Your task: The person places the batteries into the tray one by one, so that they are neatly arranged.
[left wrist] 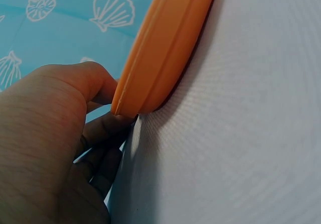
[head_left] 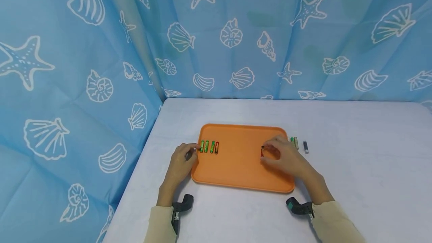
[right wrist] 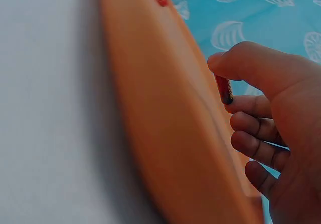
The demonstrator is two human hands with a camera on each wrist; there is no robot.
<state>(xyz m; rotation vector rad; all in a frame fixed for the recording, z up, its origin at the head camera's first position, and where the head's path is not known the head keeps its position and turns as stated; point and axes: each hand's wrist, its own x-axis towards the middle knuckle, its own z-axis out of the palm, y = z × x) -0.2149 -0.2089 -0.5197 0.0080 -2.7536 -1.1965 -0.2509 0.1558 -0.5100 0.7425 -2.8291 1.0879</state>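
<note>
An orange tray lies on the table. My right hand holds a small red and black battery by its two ends, between thumb and index finger, over the tray's right part. The other fingers of that hand are bent and grip nothing. At the tray's left edge, my left hand pinches the rim, thumb on it and fingers beneath, as the left wrist view shows. Near those fingertips, three green batteries and one red and black battery stand side by side in a row on the tray.
Right of the tray, two greenish batteries lie close to its edge on the white tablecloth. A dark battery with a silver end lies farther right. A blue curtain with shell prints hangs behind the table and at left.
</note>
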